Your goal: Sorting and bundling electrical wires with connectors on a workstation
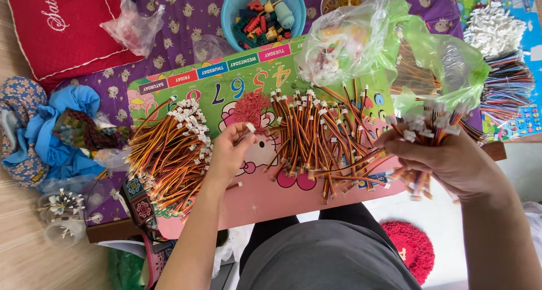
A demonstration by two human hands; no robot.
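From the head view, your left hand [228, 154] pinches a white connector [249, 127] at centre frame, above the pink lap surface [265, 202]. Your right hand [446, 160], centre right, is clenched around a wire bundle [426, 129].

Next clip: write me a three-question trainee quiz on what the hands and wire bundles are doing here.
1. True or false: the right hand grips a bunch of wire leads with white connectors.
2. What does the left hand pinch between its fingertips?
A. a toy brick
B. a single wire lead with a white connector
C. a plastic bag
3. Fill in: the loose pile of leads between the hands lies on a colourful ____.

Key:
1. True.
2. B.
3. Board; a second, tidier stack of leads lies on its left part, and a blue bowl of bricks stands beyond it.
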